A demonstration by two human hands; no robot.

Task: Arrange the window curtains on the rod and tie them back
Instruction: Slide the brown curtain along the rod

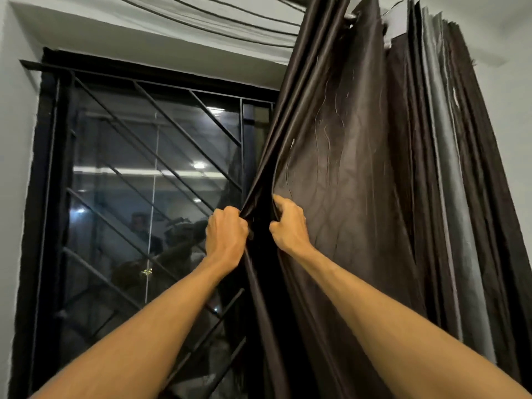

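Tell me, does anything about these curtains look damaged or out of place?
Yes. The dark curtain has loose, pulled threads snaking down its broad panel above the right hand. Farther right, the edges of the bunched folds look frayed, with a pale nick near the top.

Curtains [374,168] right of window [144,182] — hanging on rod [349,20].

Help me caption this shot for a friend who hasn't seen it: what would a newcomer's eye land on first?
First come two bare arms reaching up the middle, the left hand and right hand each gripping a fold of the dark brown curtain. The curtain hangs bunched on the right, with grey lining showing among its folds. On the left is the uncovered window, barred by a black diagonal grille.
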